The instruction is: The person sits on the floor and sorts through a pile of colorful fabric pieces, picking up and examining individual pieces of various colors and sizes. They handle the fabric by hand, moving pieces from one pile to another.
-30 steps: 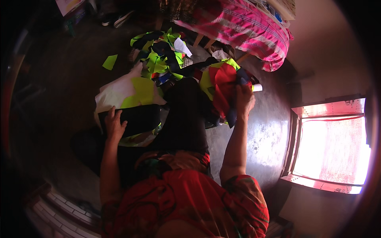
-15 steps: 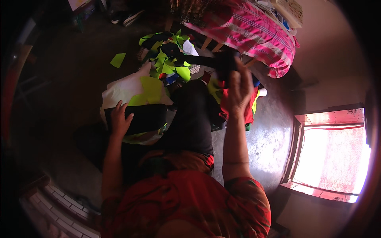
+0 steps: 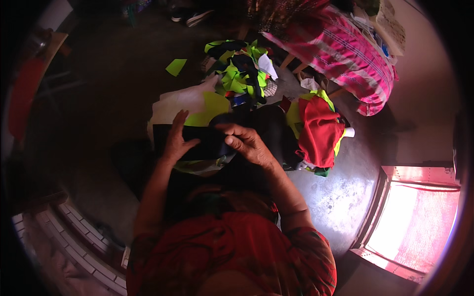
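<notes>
Flat black cloth (image 3: 210, 148) lies near, left, over white cloth (image 3: 177, 101) and lime cloth (image 3: 210, 106). The left hand (image 3: 177, 142) spreads over it; the right hand (image 3: 249, 146) pinches a dark scrap (image 3: 224, 119) beside it. Red cloth (image 3: 318, 133) lies right, a colourful heap (image 3: 237, 79) far.

The grey floor (image 3: 323, 209) bears a cloth-scrap heap (image 3: 234, 78), a lone yellow-green piece (image 3: 176, 67) and dark shoes (image 3: 198, 19).

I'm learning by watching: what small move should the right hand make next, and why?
Probably the right hand should lay the loose dark cloth piece on the flat black cloth: it seems to hold that piece near the flat cloth's right end, while the left hand is over the flat cloth, thumb spread.
</notes>
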Demonstrator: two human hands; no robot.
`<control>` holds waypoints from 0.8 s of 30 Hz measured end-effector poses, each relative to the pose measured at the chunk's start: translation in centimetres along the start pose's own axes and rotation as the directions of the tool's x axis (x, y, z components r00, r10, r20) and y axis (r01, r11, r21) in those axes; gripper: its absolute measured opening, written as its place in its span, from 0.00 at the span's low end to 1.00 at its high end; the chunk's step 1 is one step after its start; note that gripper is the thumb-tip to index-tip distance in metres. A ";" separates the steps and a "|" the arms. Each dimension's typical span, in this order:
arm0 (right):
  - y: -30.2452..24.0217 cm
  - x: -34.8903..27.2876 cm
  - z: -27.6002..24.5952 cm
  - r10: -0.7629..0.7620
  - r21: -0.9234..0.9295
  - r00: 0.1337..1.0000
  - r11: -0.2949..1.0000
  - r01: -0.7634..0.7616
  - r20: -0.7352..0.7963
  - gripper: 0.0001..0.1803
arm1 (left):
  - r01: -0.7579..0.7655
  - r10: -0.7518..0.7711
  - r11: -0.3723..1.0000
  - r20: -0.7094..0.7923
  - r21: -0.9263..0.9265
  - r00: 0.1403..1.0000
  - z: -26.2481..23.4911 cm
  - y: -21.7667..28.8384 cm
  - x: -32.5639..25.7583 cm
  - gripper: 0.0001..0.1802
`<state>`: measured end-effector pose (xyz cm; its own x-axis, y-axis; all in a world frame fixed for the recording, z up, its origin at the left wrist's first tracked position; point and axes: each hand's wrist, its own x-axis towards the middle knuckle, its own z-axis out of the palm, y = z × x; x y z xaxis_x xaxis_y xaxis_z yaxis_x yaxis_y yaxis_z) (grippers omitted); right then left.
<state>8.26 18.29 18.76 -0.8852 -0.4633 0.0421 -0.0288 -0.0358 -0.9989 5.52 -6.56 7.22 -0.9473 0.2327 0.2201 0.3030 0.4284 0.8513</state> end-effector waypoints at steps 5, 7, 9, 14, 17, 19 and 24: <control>1.9 0.6 3.9 0.061 0.160 0.971 0.982 -0.100 0.232 0.17 | -0.143 0.183 0.966 0.184 -0.214 0.966 0.0 1.6 0.1 0.38; 2.0 0.3 4.1 0.100 0.271 0.965 0.948 -0.166 0.241 0.16 | -0.064 0.223 0.905 0.342 -0.420 0.913 -0.5 1.3 -0.2 0.28; 2.2 0.8 3.9 -0.052 0.356 0.993 0.934 0.010 0.110 0.14 | 0.281 -0.040 0.863 0.499 -0.419 0.866 0.0 1.9 -1.2 0.28; 2.8 0.0 0.6 0.016 0.752 0.995 0.657 0.062 -0.096 0.17 | 0.131 0.004 0.955 0.452 -0.268 0.892 1.4 -0.6 -1.9 0.33; -0.7 1.0 -1.9 0.100 0.657 0.849 0.682 0.321 -0.518 0.21 | 0.031 0.068 0.976 0.439 -0.214 0.896 1.4 -0.1 -1.3 0.33; -1.7 1.5 -4.2 0.009 0.702 0.855 0.575 0.420 -0.518 0.24 | 0.110 -0.002 0.974 0.479 -0.197 0.878 1.0 2.1 -0.3 0.30; 0.7 2.1 -7.2 -0.030 0.265 0.801 0.936 0.232 -0.598 0.38 | 0.590 -0.290 0.512 0.520 -0.625 0.803 -0.4 5.7 0.8 0.26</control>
<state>3.07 23.69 18.01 -0.9858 0.1592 0.0527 -0.1098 -0.3757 -0.9202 6.42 -4.28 12.49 -0.7947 0.5168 -0.3184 -0.4686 -0.1890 0.8629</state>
